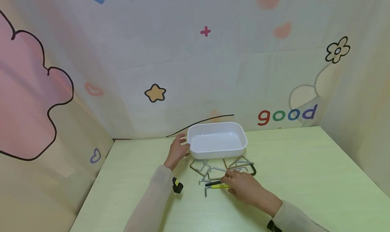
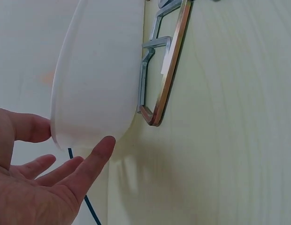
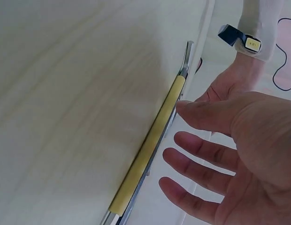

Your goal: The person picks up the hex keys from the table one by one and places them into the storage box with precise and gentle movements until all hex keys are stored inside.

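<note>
At the left end of a white plastic tray (image 1: 217, 154) is my left hand (image 1: 178, 150). In the left wrist view its thumb is at the tray's rim and the index fingertip is at the lower wall, fingers mostly straight. My right hand (image 1: 245, 188) hovers over a heap of hex keys, its fingers spread and slightly bent with nothing between them. Closest to its thumb in the right wrist view lies a hex key with a yellow sleeve (image 3: 148, 147). Beside that one is a black-sleeved hex key (image 1: 213, 183), partly hidden by the right hand.
Several bare L-shaped hex keys, silver and brass-coloured (image 1: 198, 171), lie overlapping along the tray's front side. A black bent piece (image 1: 253, 169) sits at their right end. The pale wood-grain table (image 1: 304, 178) meets a printed cloth backdrop (image 1: 182, 63) just behind the tray.
</note>
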Available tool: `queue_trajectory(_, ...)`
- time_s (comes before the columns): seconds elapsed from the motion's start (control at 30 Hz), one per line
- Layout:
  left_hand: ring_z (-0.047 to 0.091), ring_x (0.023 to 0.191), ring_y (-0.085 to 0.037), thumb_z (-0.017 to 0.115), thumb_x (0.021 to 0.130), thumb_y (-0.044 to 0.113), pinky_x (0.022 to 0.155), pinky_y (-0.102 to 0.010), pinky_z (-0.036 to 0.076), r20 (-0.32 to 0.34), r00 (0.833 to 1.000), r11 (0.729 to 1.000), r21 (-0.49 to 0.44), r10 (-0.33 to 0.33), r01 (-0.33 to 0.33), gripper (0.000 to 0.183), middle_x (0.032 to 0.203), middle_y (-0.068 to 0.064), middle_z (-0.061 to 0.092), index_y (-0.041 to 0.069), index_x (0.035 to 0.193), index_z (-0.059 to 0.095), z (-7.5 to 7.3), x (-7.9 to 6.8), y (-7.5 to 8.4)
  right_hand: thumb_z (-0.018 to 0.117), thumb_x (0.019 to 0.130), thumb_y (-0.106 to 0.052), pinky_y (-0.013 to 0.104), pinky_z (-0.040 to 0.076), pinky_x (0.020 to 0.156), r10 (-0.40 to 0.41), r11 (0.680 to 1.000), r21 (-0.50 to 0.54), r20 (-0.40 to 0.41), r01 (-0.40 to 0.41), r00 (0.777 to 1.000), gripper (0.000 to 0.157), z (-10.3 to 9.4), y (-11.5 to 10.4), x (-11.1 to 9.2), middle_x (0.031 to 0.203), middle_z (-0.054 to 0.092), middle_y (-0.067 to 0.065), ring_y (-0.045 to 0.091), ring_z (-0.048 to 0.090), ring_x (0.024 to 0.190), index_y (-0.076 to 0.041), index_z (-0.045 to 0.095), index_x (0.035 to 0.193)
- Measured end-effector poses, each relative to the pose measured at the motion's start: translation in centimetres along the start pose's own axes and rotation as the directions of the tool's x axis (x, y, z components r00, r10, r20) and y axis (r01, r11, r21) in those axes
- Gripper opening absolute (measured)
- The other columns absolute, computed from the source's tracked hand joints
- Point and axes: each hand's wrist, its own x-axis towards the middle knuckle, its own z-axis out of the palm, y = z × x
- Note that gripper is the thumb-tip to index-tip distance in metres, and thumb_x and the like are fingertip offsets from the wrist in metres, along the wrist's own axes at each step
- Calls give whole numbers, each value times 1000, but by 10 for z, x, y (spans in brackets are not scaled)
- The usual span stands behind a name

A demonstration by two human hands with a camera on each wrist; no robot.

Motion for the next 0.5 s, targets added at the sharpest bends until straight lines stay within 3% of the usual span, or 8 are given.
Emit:
queue_trajectory(0.2,60,119,-35,56,93,8,79,-39,62,22,1000,999,-35,-2,2,53,142,-22,50,5,144,42,0,4,-3,79,79,-12,29,52,61,-20,1000,-20,16,20,1000,30,3,0,-3,97,64,-4,18,63,86,-20,70,107)
queue_trajectory(0.33,65,105,-30,55,90,5,81,-40,62,3,1000,1000,-28,12,-11,50,135,-21,54,3,140,47,0,4,0,78,79,-10,29,53,60,-23,999,-26,21,24,1000,30,6,0,-3,96,65,-4,18,63,84,-20,70,106)
queue_trajectory(0.5,65,85,-21,56,88,2,72,-31,63,-35,999,1000,6,12,-12,48,121,-19,58,3,135,53,1,6,3,77,78,-9,30,54,60,-17,999,-28,24,18,1000,31,9,0,-3,96,66,-3,19,64,85,-20,69,107)
